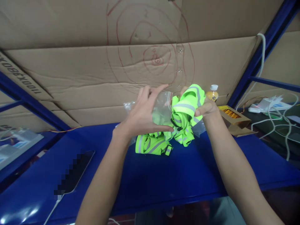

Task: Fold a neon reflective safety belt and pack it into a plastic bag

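My right hand grips a bundled neon-green reflective strap with grey stripes, raised above the table. My left hand is open, its thumb and fingers spread wide apart. Between the left fingers and the bundle shows a clear plastic bag; whether the left palm touches it I cannot tell. Below the hands, more neon-green reflective straps lie in a heap on the blue table, with a small black-edged buckle at the near end. The right fingertips are partly hidden behind the bundle.
On the left lies a phone with a white cable. An orange-drink bottle and an open cardboard box stand at the back right. White cables and power strips sit farther right. Cardboard walls the back.
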### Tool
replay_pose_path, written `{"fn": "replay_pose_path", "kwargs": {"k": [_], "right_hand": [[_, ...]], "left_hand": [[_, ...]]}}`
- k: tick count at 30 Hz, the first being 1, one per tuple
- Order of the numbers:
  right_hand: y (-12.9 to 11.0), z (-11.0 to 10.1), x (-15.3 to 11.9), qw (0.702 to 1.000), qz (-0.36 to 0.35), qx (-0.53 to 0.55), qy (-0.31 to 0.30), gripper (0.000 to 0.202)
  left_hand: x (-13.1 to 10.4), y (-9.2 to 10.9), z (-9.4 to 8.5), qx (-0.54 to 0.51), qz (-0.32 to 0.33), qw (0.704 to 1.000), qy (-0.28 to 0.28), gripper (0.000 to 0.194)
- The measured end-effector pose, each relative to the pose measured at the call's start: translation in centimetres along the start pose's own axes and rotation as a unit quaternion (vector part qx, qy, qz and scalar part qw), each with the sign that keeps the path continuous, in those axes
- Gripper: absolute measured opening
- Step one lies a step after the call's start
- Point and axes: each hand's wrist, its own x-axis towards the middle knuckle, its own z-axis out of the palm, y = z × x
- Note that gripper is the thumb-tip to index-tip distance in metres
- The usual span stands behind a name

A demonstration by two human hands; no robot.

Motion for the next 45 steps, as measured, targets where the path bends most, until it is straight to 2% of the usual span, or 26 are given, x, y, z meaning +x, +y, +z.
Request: {"fn": "replay_pose_path", "kwargs": {"k": [1,3,6,9,13,16,19,21,24,27,30,33,36,40,45], "right_hand": [[0.0,-0.1,-0.1,1.000,0.012,-0.004,0.011,0.054],[0.1,-0.2,0.0,0.999,0.024,-0.008,0.033,0.055],[0.5,-0.1,0.2,0.998,0.018,-0.003,0.053,0.060],[1.1,-0.1,0.3,0.997,0.011,0.008,0.081,0.059],[0.8,-0.2,0.0,0.989,0.010,-0.003,0.149,0.060],[-1.0,0.2,-0.4,0.972,-0.024,-0.029,0.230,0.055],[-3.5,1.4,-0.4,0.949,-0.076,-0.079,0.295,0.050],[-4.8,2.4,-0.3,0.937,-0.081,-0.126,0.315,0.054],[-5.7,3.6,0.2,0.929,-0.061,-0.191,0.310,0.058],[-5.6,4.2,0.7,0.922,-0.042,-0.274,0.269,0.062],[-5.6,4.6,1.1,0.892,-0.028,-0.369,0.260,0.067],[-5.8,5.1,1.4,0.864,-0.021,-0.442,0.242,0.056],[-6.0,5.8,1.7,0.851,-0.039,-0.475,0.221,0.049],[-6.0,6.9,2.0,0.837,-0.050,-0.492,0.233,0.050],[-5.8,7.5,1.9,0.857,-0.002,-0.469,0.213,0.047]], "left_hand": [[0.0,0.0,0.4,0.041,-0.006,0.999,0.004,0.139],[0.0,0.0,1.5,0.112,-0.014,0.993,0.018,0.139],[0.1,0.0,3.1,0.169,-0.024,0.984,0.053,0.124],[0.1,0.0,3.9,0.191,-0.033,0.978,0.074,0.112],[0.2,-0.8,3.6,0.145,-0.046,0.987,0.042,0.095],[0.0,-1.8,3.3,0.094,-0.063,0.992,0.046,0.085],[-0.2,-2.5,3.2,0.065,-0.056,0.993,0.079,0.086],[-0.2,-2.5,3.3,0.057,-0.042,0.993,0.097,0.092],[-0.2,-2.0,3.4,0.064,-0.017,0.991,0.118,0.101],[-0.2,-1.3,3.4,0.070,-0.009,0.988,0.135,0.103],[-0.1,-0.9,3.5,0.076,-0.017,0.989,0.123,0.103],[-0.1,-0.5,3.6,0.094,-0.019,0.991,0.099,0.103],[0.0,0.0,4.1,0.118,-0.023,0.987,0.103,0.103],[0.0,0.5,4.8,0.151,-0.029,0.979,0.136,0.100],[-0.2,0.3,5.2,0.104,0.017,0.977,0.184,0.089]]}}
